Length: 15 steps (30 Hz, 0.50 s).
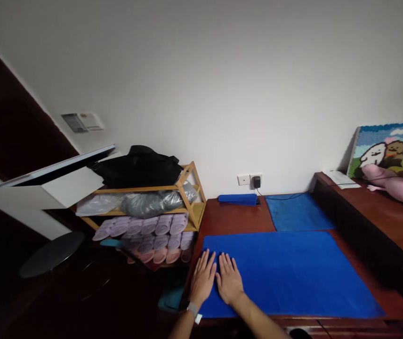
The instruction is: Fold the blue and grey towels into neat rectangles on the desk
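Note:
A bright blue cloth (293,273) lies spread flat on the reddish-brown wooden table (237,217). My left hand (203,278) rests palm down over the cloth's left edge, fingers extended, with a watch on the wrist. Close beside it, my right hand (229,278) lies flat on the cloth, its fingers pointing toward the wall. Neither hand holds anything. Behind the large cloth is a second blue cloth (298,213), and a folded blue bundle (237,199) sits near the wall.
A wooden rack (190,197) with slippers, plastic-wrapped items and a black bag (140,167) stands left of the table. An open white box (70,186) juts out there. On the right, a raised wooden surface (381,207) holds a pink plush toy (399,186) and a picture.

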### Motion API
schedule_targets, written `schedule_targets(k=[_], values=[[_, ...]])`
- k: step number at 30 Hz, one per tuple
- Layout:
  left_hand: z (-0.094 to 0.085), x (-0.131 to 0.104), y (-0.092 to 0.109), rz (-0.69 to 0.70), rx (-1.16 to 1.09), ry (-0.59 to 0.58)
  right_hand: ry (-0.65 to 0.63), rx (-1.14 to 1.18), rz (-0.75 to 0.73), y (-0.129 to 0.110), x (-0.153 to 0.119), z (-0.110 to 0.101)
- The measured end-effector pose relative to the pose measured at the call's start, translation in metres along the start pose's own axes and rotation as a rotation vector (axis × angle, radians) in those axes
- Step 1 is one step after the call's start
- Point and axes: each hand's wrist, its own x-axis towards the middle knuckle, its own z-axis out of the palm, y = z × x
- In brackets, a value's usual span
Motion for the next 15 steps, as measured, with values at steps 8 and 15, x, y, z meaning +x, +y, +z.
schedule_targets(k=[8, 15], values=[[-0.004, -0.038, 0.017, -0.011, 0.107, -0.098, -0.007, -0.055, 0.157, 0.064, -0.041, -0.021], [-0.004, -0.031, 0.014, -0.033, 0.101, -0.105, 0.179, -0.274, 0.512, 0.269, -0.153, -0.116]])
